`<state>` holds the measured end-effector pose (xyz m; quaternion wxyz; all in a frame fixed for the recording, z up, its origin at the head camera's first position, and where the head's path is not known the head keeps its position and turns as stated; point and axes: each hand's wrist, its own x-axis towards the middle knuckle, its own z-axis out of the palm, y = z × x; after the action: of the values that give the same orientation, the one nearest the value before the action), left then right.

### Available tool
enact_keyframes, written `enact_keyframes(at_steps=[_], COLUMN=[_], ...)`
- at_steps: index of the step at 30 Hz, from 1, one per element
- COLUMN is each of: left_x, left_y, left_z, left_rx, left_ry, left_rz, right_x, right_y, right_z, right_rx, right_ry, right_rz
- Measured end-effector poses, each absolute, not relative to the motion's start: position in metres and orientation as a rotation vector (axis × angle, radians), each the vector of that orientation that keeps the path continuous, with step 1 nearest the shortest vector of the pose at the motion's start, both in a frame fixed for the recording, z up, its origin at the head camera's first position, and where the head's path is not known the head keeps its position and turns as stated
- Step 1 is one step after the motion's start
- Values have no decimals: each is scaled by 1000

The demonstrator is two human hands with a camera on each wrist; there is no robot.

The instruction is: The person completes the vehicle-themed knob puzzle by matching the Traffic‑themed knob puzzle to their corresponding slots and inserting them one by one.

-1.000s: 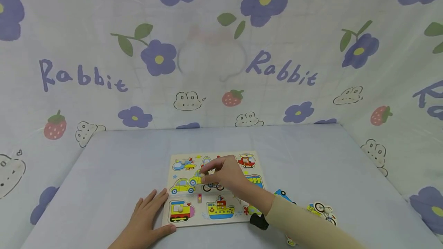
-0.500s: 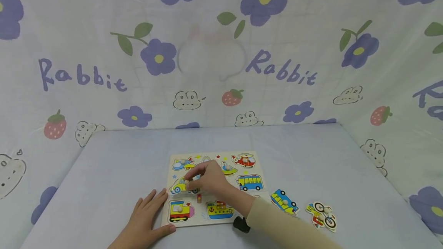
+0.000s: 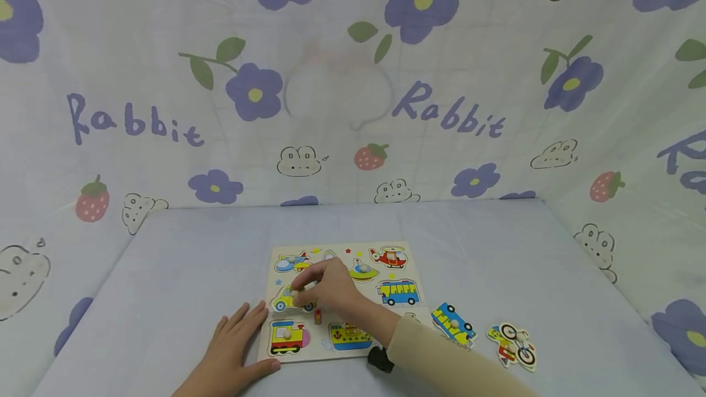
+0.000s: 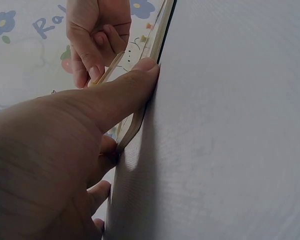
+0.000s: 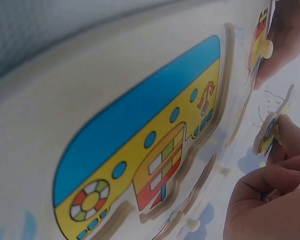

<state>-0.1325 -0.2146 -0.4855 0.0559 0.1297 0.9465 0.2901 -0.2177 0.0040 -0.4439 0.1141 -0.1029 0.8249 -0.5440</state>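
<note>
Lettering on the Backdrop Cloth: "Rabbit"

Item 1: the word "Rabbit" point(image 3: 132, 121), purple handwritten-style letters on the backdrop cloth point(image 3: 325, 124), beyond and left of the right hand point(image 3: 333, 287) gripping the yellow car piece point(image 3: 284, 301).
Item 2: a matching "Rabbit" point(image 3: 448, 116), same cloth, beyond and right of that grip.
Item 3: partial lettering point(image 3: 673, 159), far right of the grip, "R" and part of an "a", cut by the frame edge.
Item 4: left wrist view, "Ra" legible beside the gripping hand.
</note>
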Motion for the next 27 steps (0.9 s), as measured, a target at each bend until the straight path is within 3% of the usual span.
enact_keyframes(at_steps=[27], left_x=[-132], left_y=[-215], left_z=[-485], left_rx=[438], left_ry=[2886], left_rz=[871], right_x=[-219], right_y=[-5], right_z=[-451], right_rx=[-175], right_ry=[2382], right_rz=[-1554])
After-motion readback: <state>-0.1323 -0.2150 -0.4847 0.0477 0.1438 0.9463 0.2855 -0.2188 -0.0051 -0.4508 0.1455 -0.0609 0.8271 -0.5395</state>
